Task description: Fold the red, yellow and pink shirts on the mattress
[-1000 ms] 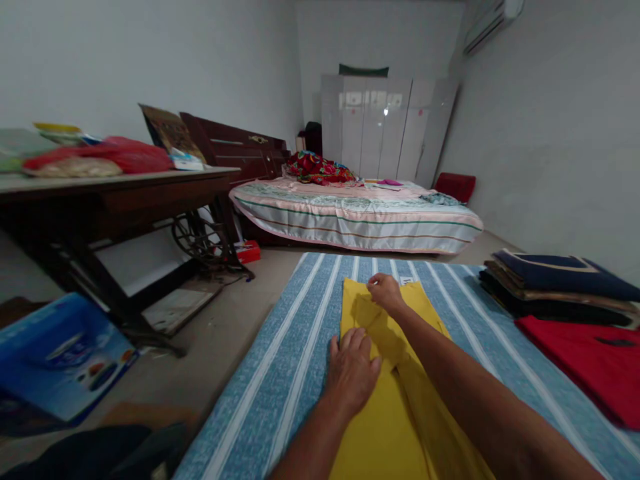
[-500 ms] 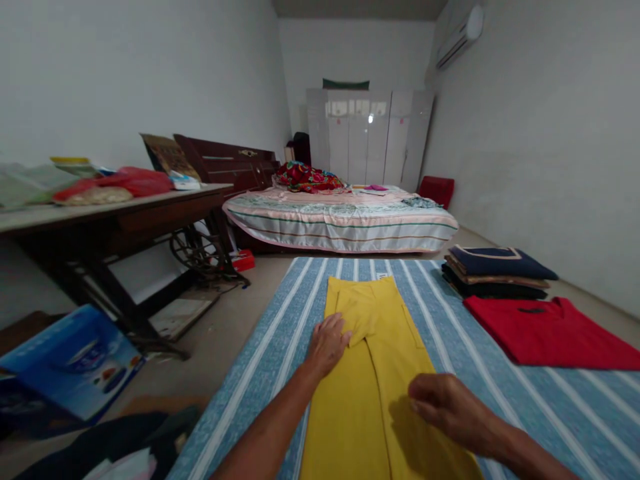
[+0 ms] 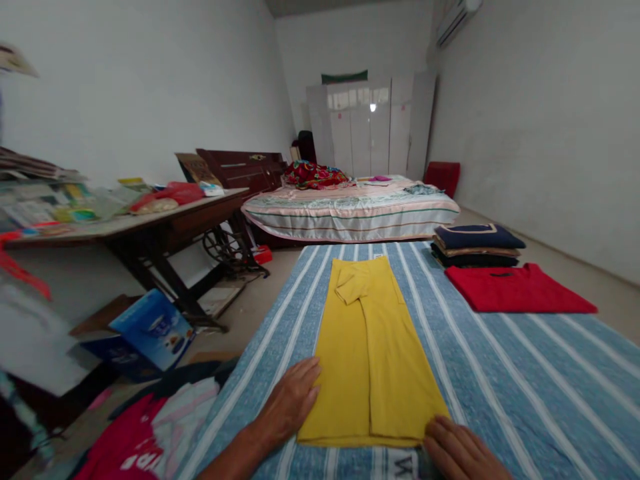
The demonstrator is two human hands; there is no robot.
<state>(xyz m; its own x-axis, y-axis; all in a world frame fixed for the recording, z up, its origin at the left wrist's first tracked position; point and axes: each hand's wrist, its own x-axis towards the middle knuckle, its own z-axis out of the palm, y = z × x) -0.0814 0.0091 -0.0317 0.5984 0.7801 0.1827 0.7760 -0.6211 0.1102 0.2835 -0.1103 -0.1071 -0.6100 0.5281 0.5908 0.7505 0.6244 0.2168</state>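
A yellow short-sleeved shirt (image 3: 345,360) lies flat with its sides folded inward, its hem nearest me. One sleeve (image 3: 353,283) rests folded across its upper part. The fingers of my left hand (image 3: 293,400) are stretched out against the shirt's lower left edge. At the lower right corner of the hem, the fingertips of my right hand (image 3: 463,447) touch the cloth, with the thumb hidden. Neither hand lifts the fabric.
The shirt lies on a blue striped sheet (image 3: 500,367). Towards the far right are a folded red top (image 3: 520,290) and a stack of folded clothes (image 3: 475,243). A sewing-machine table (image 3: 170,217) stands left, near a blue box (image 3: 155,330). Behind is another bed (image 3: 350,217).
Both hands have moved down towards me, from the shirt's upper and middle parts to its lower edges. The view has shifted, and the hem now shows.
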